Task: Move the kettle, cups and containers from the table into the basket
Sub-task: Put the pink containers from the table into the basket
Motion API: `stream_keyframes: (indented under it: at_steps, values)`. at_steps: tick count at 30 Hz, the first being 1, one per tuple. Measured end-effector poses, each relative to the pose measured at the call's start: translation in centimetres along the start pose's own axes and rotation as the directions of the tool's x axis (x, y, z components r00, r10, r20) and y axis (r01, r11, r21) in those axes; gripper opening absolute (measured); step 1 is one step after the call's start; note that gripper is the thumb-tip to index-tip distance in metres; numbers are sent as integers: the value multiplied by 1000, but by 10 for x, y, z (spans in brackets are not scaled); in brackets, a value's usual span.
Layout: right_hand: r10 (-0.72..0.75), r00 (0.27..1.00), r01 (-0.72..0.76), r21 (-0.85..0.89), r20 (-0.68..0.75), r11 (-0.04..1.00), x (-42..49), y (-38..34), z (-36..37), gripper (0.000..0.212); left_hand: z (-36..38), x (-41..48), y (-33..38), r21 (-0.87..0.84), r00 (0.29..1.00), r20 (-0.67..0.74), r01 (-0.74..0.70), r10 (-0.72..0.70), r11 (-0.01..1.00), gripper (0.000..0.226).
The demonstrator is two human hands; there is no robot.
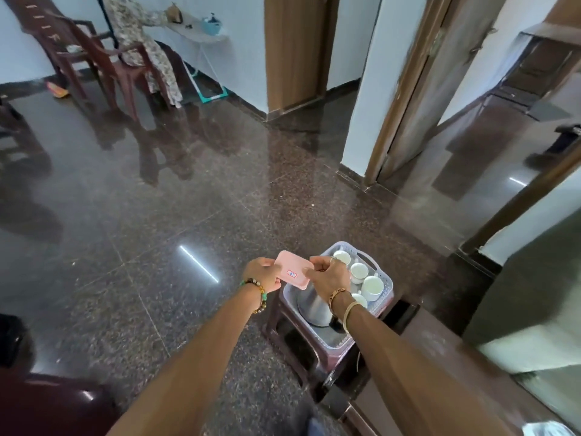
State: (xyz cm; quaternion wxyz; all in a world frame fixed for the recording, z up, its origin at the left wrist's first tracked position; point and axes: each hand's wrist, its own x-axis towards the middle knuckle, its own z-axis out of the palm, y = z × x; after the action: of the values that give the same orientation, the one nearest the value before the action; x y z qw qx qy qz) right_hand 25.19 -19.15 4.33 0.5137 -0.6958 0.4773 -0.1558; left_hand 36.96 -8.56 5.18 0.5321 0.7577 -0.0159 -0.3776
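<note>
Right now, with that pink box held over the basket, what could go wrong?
1. The pink container is pinched only at its two ends by the left hand and right hand, so it might slip and drop.
2. The basket looks nearly full with the kettle and white cups; a dropped or pushed-in container could knock a cup.
3. The basket sits on a small brown stool, so a bump might tip it.
</note>
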Motion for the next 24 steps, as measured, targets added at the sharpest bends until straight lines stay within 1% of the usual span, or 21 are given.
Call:
stream_keyframes:
  at_steps: [2,5,7,10,11,13,17,20,24]
  values:
    - [16,999,-16,0,-37,1000,25,0,-8,26,16,23,12,66,999,15,-31,30,997,16]
    - [44,993,-43,9,-106,999,63,10,-23,25,48,54,26,99,999,34,-45,42,994,11]
    - [54,989,-53,12,-137,999,85,15,-32,22,69,72,33,103,998,45,-50,46,993,16]
    - [132,975,-121,68,-177,990,115,27,-49,13,104,99,40,126,996,81,-58,48,990,19]
    - [157,968,-143,87,-194,986,122,30,-55,14,115,106,41,117,995,93,-53,42,992,20]
    - [191,956,-167,120,-223,979,137,38,-66,21,134,118,45,97,991,131,-23,10,995,24]
    - [260,929,-219,175,-262,960,161,53,-79,26,164,140,50,83,977,197,70,-85,994,29]
    - [312,908,-263,201,-279,944,178,66,-82,31,183,160,53,154,965,242,66,-102,986,32]
    - [378,883,-327,213,-280,921,199,90,-79,32,204,193,43,205,942,291,109,-167,973,31]
